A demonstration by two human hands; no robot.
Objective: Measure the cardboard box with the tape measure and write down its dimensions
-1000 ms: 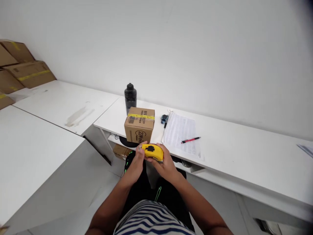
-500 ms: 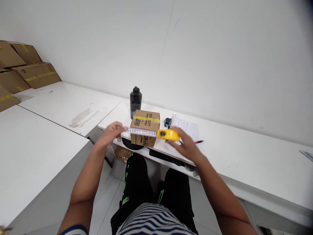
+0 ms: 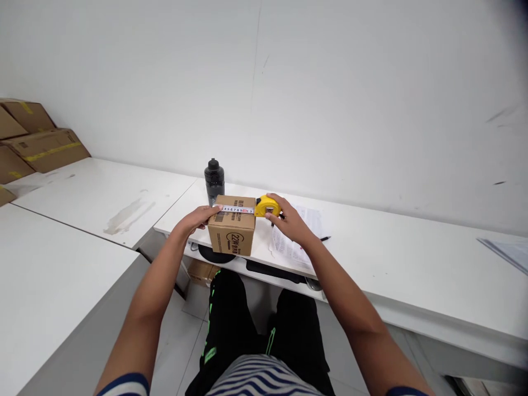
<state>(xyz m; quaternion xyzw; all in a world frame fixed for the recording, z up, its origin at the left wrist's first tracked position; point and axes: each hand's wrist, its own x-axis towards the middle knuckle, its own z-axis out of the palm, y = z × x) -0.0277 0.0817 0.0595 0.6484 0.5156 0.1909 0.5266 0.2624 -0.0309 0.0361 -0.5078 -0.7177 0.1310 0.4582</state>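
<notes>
A small cardboard box with dark print stands at the front edge of the white desk. Across its top lies the pulled-out blade of a tape measure, with black numbers showing. My right hand grips the yellow case just beyond the box's right side. At the left top edge, my left hand pinches the blade's end and holds it against the box. The very tip of the blade is hidden under those fingers.
Behind the box stands a dark water bottle. Printed papers and a pen lie to the right. More sheets rest at the far right. Large cartons are stacked on the left, and a wall rises behind the desk.
The tape measure has come down from in front of the box onto its top. Both hands moved with it, and the blade now lies flat there. The view has shifted slightly.
</notes>
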